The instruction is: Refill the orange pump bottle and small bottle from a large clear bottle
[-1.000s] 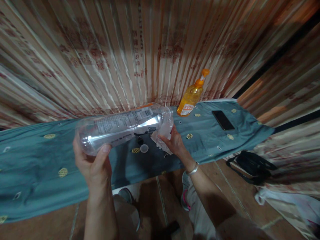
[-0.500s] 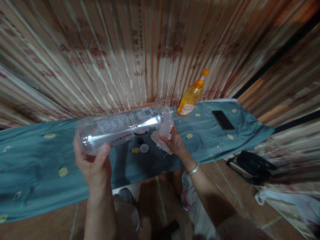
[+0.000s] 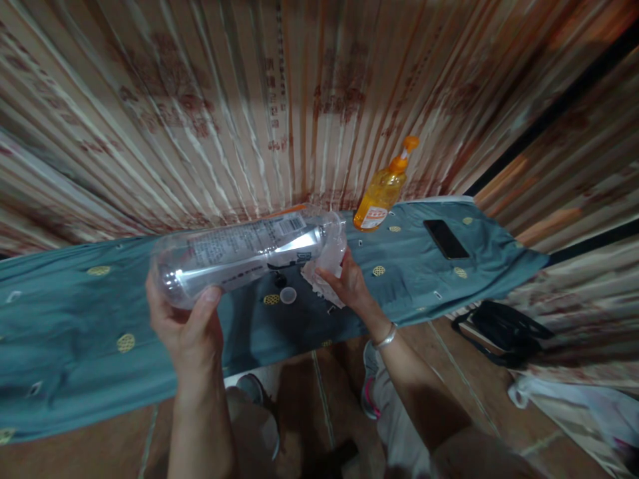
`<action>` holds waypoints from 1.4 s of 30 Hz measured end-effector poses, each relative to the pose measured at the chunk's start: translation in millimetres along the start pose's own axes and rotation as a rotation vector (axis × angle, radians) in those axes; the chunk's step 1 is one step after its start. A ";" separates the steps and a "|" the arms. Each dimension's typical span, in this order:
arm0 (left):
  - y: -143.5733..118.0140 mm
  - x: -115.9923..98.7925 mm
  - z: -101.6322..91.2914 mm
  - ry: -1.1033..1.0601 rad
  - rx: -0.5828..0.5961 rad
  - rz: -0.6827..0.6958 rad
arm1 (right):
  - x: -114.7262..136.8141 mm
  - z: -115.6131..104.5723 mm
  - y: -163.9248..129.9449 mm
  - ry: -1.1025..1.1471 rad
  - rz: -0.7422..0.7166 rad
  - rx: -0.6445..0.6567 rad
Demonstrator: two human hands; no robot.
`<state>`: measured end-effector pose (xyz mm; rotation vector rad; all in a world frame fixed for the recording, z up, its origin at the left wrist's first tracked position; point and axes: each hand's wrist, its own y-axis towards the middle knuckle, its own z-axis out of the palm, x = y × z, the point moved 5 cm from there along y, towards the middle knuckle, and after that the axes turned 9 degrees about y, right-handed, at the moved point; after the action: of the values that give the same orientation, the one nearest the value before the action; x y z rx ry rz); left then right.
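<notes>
A large clear plastic bottle with a printed label and barcode lies nearly level in the air above the cloth. My left hand is wrapped round its base end, thumb on the near side. At the neck end, my right hand pinches a crumpled whitish tissue against the bottle's mouth. Some of the tissue hangs down below the neck. Under the bottle, a small round white cap rests on the cloth, with a small dark object beside it.
A green-blue cloth covers the long table. An orange pump bottle stands at the back, and a black phone lies to the right. Curtains hang behind. A black bag sits on the floor at right.
</notes>
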<state>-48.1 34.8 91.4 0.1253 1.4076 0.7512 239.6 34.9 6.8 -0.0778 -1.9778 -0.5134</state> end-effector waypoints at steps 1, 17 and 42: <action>0.2 0.3 0.5 0.002 0.008 0.000 | 0.0 0.3 0.2 0.009 -0.006 0.000; -0.6 -0.9 0.7 0.038 0.074 0.025 | 3.1 0.2 0.3 0.034 -0.011 0.006; 0.7 2.5 -0.7 0.002 0.019 0.024 | 3.9 -0.8 0.1 0.021 -0.012 0.006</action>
<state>-49.1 36.4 89.5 0.1562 1.4175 0.7584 238.6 34.0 10.6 -0.0568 -1.9606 -0.5133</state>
